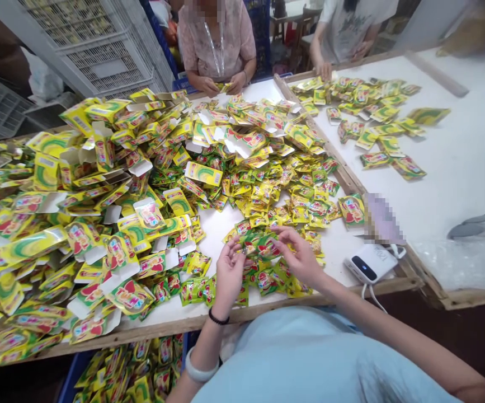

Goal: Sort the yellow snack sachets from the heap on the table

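My left hand [230,267] pinches the left end of a few small green and red candy packets [261,245], just above the near edge of the table. At their right end, my right hand [298,254] has its thumb and fingers closed on them. More yellow-green packets [267,280] lie under and between my hands. Beyond my fingers spreads a heap of small yellow packets [263,187]. Printed yellow boxes [120,252], several with white flaps open, are piled to the left.
A white power bank [370,263] with a cable and a purple phone [382,218] lie to my right by the wooden divider [330,145]. Two people work across the table. A blue crate [76,372] of boxes stands below the near edge.
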Motion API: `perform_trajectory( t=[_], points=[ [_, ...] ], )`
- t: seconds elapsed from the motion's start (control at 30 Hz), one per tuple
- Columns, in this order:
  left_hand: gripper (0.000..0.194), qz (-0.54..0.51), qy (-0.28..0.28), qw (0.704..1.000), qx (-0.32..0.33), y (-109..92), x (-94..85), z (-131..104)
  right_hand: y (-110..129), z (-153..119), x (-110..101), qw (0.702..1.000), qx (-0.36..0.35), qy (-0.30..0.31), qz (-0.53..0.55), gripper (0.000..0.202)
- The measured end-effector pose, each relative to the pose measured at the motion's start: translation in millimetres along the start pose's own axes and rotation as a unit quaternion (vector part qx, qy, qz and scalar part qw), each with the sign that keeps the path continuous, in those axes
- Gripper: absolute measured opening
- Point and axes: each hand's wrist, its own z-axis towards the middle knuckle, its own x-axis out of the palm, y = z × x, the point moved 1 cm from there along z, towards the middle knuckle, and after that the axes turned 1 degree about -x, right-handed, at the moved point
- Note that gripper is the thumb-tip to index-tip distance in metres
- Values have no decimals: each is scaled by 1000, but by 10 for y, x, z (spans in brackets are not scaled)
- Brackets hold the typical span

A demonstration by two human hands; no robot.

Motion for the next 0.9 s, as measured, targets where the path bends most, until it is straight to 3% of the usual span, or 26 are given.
perform_trajectory(
  t=[0.07,0.13,0.17,0.3,0.4,0.47,0.53,0.63,0.73,0.9],
  points=[
    [39,148,-34,985,86,-43,-96,62,-65,81,-270,998,-1,-1,-55,16],
    [39,270,-69,942,187,-112,-109,115,-139,187,-517,999,35,-11,-39,19],
    [39,312,-61,919,233,-144,-70,144,-173,239,-618,998,54,-22,-14,20],
    [51,416,119,835,338,-157,306,316,-249,349,-839,990,78,-95,69,23],
    [52,436,175,810,351,-73,559,468,-242,290,-850,987,84,-100,93,24],
    [44,398,175,832,343,-29,630,524,-223,212,-812,986,85,-95,107,23],
    [39,311,153,885,311,-17,632,521,-201,139,-732,984,82,-104,119,21],
    [27,88,115,975,171,-28,584,425,-165,85,-508,981,73,-111,140,22],
    [28,-52,99,992,59,-47,568,281,-142,86,-218,982,64,-114,134,26],
    [36,-107,74,991,38,-121,558,122,-125,72,76,985,63,-123,103,24]
  ],
)
